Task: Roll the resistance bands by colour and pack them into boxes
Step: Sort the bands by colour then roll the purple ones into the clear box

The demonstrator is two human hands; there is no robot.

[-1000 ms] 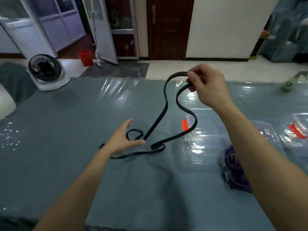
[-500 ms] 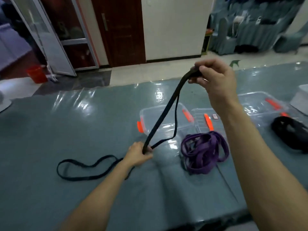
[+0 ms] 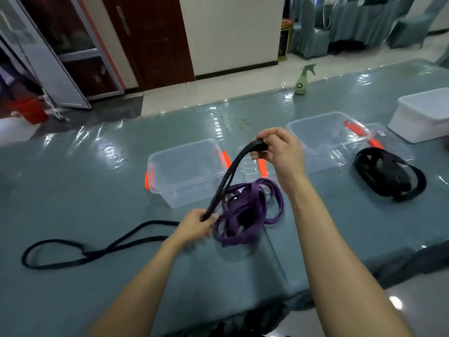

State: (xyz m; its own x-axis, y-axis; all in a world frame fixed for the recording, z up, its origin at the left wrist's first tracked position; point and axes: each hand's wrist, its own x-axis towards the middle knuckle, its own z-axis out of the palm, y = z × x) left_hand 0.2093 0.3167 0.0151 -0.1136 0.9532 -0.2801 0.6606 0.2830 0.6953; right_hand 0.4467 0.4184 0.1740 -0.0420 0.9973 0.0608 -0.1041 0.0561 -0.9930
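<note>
Your right hand (image 3: 279, 152) is raised above the table (image 3: 97, 166), fingers and thumb curled round the folded end of a black band (image 3: 228, 178) and pinching it. Your left hand (image 3: 196, 224) sits lower and nearer to you, and it grips the same band where its two strands run side by side. Between your hands the doubled band rises in a shallow arc. Past your left hand it trails away to the left and lies on the table in a long, loose loop.

Just beside your left hand, on its right, lies a tangled heap of purple bands (image 3: 245, 215), unrolled. Behind that heap stands a clear box (image 3: 184, 166) with orange latches, open at the top, and the heap's far edge lies right against its front wall. A second clear box (image 3: 325, 132) of the same kind stands further right, behind your right hand. In front of it, to the right, lies a loose pile of black bands (image 3: 388, 176). A white box (image 3: 427, 115) stands at the far right edge, and a green spray bottle (image 3: 302, 80) stands upright near the table's far side
</note>
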